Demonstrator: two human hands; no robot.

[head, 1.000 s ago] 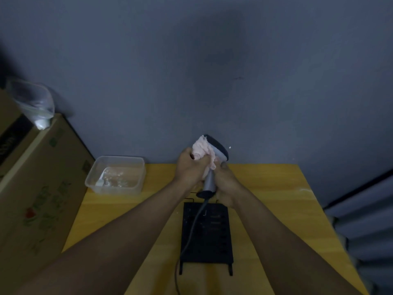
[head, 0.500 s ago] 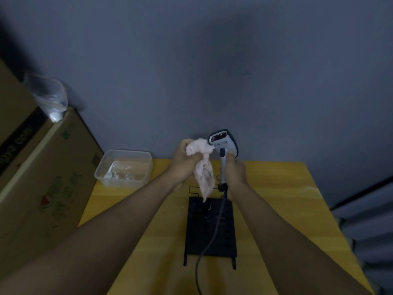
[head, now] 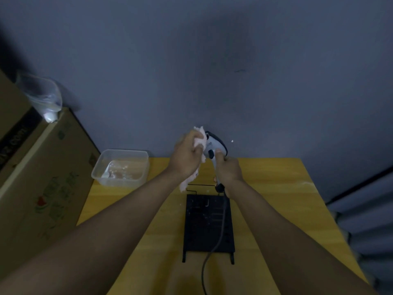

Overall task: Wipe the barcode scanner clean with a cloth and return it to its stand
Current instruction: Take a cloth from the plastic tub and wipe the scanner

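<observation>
A moment ago the pale pink crumpled cloth [head: 200, 143] hung loose beside the grey-and-black handheld barcode scanner [head: 215, 145] with its window bare; now the left hand [head: 187, 158], closed around the cloth, has pushed the wad back up against the left side of the scanner's head, the loose tail trailing below the wrist. The right hand [head: 228, 173] stays wrapped around the scanner's handle, holding it upright above the far part of the yellow wooden desk [head: 276, 188]. So another wiping pass looks under way, and the return to the stand is not yet started.

The flat black perforated stand [head: 209, 226] lies directly beneath and slightly nearer than the hands, with nothing on it except the grey cable [head: 221, 226] running across it toward the near desk edge. That cable may need steering aside when the scanner comes down. A clear plastic tub [head: 121, 167] sits at the far left corner, well apart from the hands, against brown cardboard boxes [head: 42, 188]. The right half of the desk is bare, giving room to swing.
</observation>
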